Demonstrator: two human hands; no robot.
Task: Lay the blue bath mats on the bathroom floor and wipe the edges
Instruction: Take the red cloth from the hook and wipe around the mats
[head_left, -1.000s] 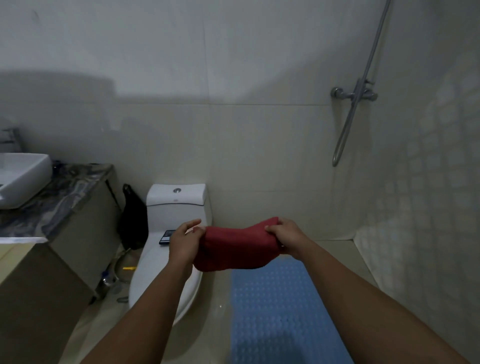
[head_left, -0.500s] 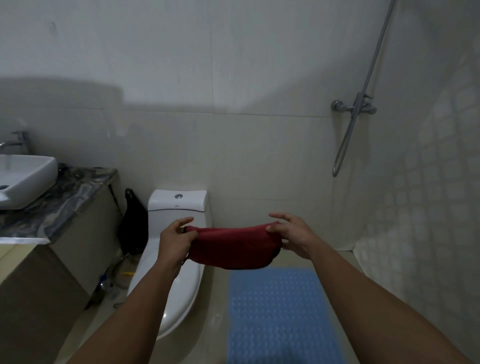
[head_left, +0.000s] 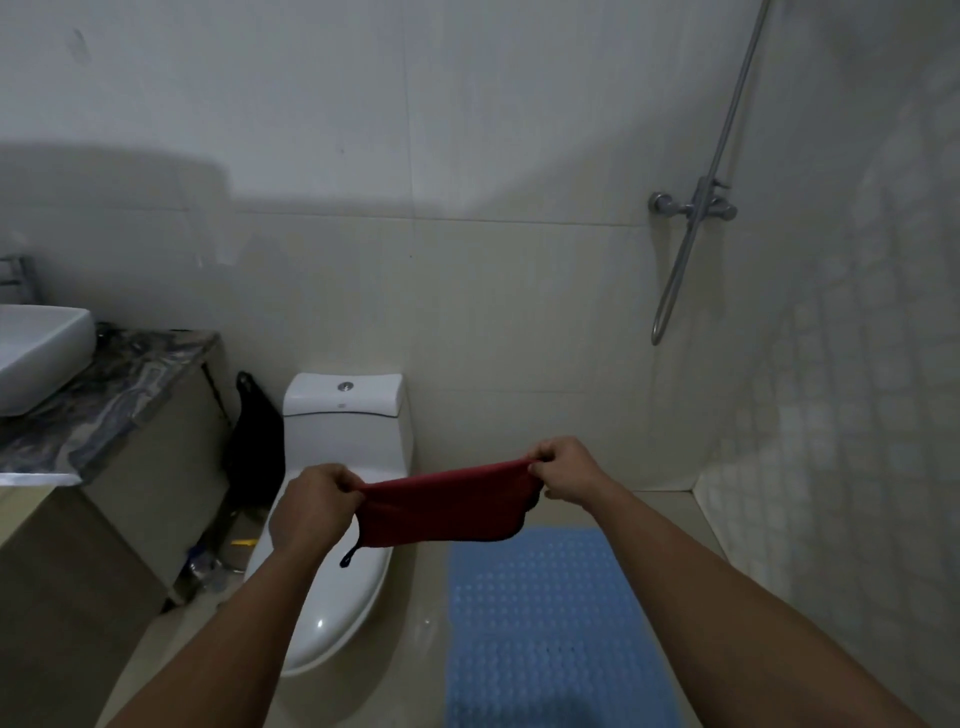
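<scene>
Both hands, left hand (head_left: 311, 506) and right hand (head_left: 563, 470), are now pulling the red cloth (head_left: 447, 506) taut, fingers pinching its corners, readying to wipe the blue mat (head_left: 561, 623) edges.

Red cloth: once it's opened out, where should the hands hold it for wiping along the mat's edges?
Probably keep the grip it has now: the left hand and right hand each pinch an upper corner of the red cloth, coming from above. It hangs slack between them, so its lower edge can be lowered onto the border of the blue mat.
</scene>
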